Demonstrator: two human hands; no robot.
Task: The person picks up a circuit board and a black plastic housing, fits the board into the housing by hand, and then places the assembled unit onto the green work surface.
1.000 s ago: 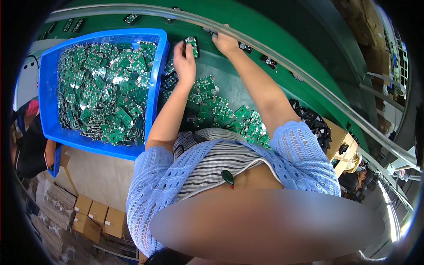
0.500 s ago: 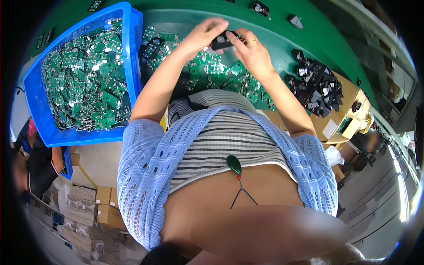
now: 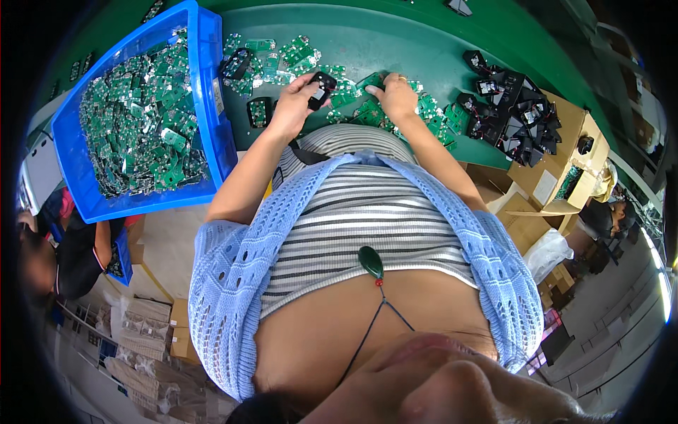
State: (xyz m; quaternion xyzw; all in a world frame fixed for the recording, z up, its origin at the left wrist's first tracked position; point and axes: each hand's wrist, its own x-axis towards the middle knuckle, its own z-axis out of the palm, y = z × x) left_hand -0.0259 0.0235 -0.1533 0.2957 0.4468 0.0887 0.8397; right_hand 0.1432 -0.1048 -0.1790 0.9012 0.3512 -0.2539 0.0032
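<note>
My left hand [image 3: 291, 107] is closed on a small black plastic housing [image 3: 323, 92], its open side up with a pale part and thin wires in it. To the right, my right hand [image 3: 398, 99] pinches a green circuit board [image 3: 370, 82] between thumb and fingers, just above the scattered boards. Loose green circuit boards [image 3: 367, 113] lie on the green table between and around both hands. Beside my left wrist rests another black housing [image 3: 259, 112] with a board in it, and a further black housing [image 3: 237, 63] lies farther back.
At the left stands a blue bin [image 3: 205, 85] heaped with green circuit boards. Black housings with wires [image 3: 526, 116] are piled at the right, by an open cardboard box [image 3: 565, 145]. The green table [image 3: 381, 39] has a raised far edge. A person [image 3: 78, 251] is at the far left.
My hands were together on the black housing farther up. Now they are apart and nearer: the left keeps the housing, and the right has let go of it and grips a circuit board.
</note>
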